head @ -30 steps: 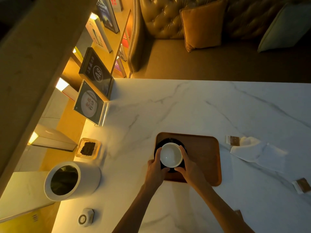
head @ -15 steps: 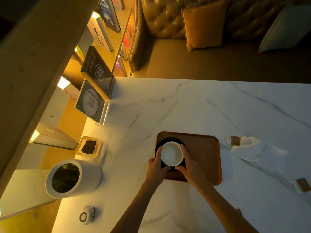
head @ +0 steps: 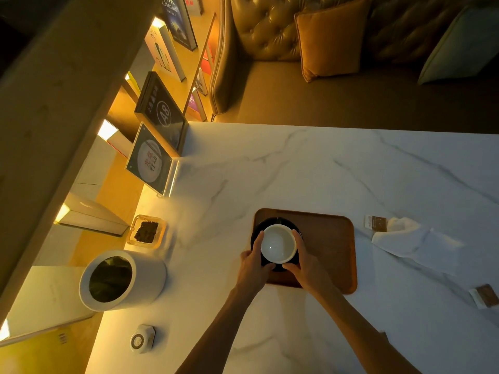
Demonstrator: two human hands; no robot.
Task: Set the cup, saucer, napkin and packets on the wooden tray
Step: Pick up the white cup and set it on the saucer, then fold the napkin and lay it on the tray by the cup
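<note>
A white cup (head: 278,243) stands on a black saucer (head: 274,221) at the left end of the wooden tray (head: 329,244). My left hand (head: 253,263) clasps the cup's left side and my right hand (head: 303,261) its right side, fingers curled around it. A white napkin (head: 413,242) lies crumpled on the marble table to the right of the tray. One brown packet (head: 376,222) rests at the napkin's far left corner. Another packet (head: 486,295) lies near the right edge of the view.
A white cylindrical container (head: 121,280) stands at the left of the table, with a small glass dish (head: 146,231) of dark bits behind it and a small round device (head: 142,338) in front. Framed signs (head: 152,160) line the left edge. A sofa with cushions (head: 329,36) lies beyond.
Both hands and the cup stay on the saucer at the tray's left end. Only the camera view has shifted slightly.
</note>
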